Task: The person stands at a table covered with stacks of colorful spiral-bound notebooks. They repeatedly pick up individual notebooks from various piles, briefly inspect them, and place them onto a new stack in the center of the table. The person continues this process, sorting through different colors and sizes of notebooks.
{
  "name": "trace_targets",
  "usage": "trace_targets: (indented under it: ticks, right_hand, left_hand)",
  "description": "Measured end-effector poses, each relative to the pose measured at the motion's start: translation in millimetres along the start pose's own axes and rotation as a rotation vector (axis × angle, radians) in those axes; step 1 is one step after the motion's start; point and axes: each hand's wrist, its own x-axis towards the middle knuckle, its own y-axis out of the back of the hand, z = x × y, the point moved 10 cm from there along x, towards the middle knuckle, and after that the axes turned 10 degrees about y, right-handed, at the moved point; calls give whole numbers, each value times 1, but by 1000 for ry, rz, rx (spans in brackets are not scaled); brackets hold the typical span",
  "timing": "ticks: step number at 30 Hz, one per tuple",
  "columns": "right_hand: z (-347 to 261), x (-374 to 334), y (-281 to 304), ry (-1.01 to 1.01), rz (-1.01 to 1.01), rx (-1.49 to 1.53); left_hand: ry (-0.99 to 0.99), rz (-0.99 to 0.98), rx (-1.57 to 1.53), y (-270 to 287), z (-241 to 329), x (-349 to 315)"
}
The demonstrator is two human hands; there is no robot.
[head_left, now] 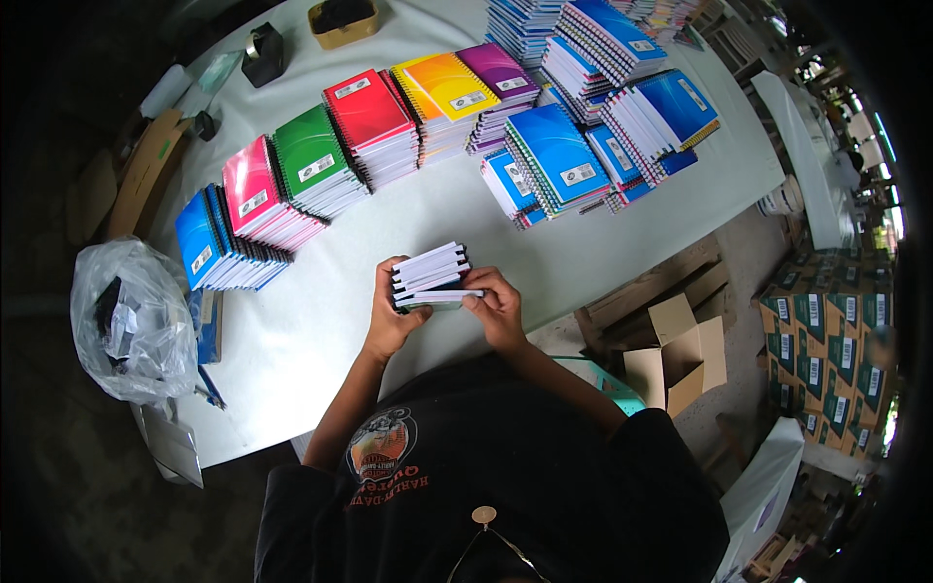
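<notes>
Close to my body, above the table's near part, I hold a small stack of spiral notebooks (428, 270) with their white page edges turned up. My left hand (391, 311) is closed round the stack's left end, thumb along the lower side. My right hand (498, 306) pinches the right end of the lowest notebook, which sits slightly apart from the others. Beyond my hands a row of notebook stacks runs across the table: blue (206, 248), pink (258, 189), green (313, 155), red (369, 107), yellow (449, 85) and purple (494, 70).
More blue notebooks (559, 155) are piled at the right on the white-covered table (389, 219). A clear plastic bag (131, 321) hangs at the left edge. A tape dispenser (262, 53) stands at the far left. An open cardboard box (680, 355) and stacked cartons (826, 350) are at the right.
</notes>
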Motion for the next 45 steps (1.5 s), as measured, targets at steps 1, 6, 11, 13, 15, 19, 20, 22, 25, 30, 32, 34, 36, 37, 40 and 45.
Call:
trace_targets:
  ticks: [1,6,11,13,15,19,20,22,25,30,32,34,36,37,40,45]
  right_hand:
    - [15,-5,1,-127,-6,43]
    - [10,0,12,66,-6,13]
    - [30,6,-21,-82,-147,18]
    - [41,2,-20,-85,-206,-97]
    - [39,2,-19,-27,-251,-147]
    - [46,6,-19,-69,-254,-211]
    - [51,2,-13,-104,-262,-246]
    - [59,-6,-3,-172,-264,-306]
    - [57,-9,-2,-236,-304,-329]
    - [21,26,0,-151,-231,-79]
    - [19,27,2,-310,-92,188]
    - [30,24,3,-455,40,400]
    - [32,25,1,-518,9,373]
    - [33,25,-6,-573,-12,389]
    - [34,21,-6,-665,-55,429]
    - [38,15,3,-779,-51,546]
  left_hand:
    - [11,-6,-18,1,-2,-1]
    - [42,-47,-66,-1,1,1]
    - [-40,-114,-88,-14,2,-1]
    - [-111,-140,23,-17,4,-3]
    - [-107,-134,106,-15,-6,-5]
    - [-157,-113,532,4,-57,-1]
    - [-150,-106,564,5,-60,0]
    - [-138,-96,632,6,-64,0]
    - [-81,-91,601,9,-65,-3]
    - [155,-249,611,-23,-25,4]
    - [265,-251,1158,-21,35,32]
    - [-158,159,1173,-3,118,68]
    - [-450,422,1286,-14,181,86]
    - [-607,466,1409,-13,182,97]
    - [-761,413,1531,-1,167,123]
    - [-637,158,682,-6,219,69]
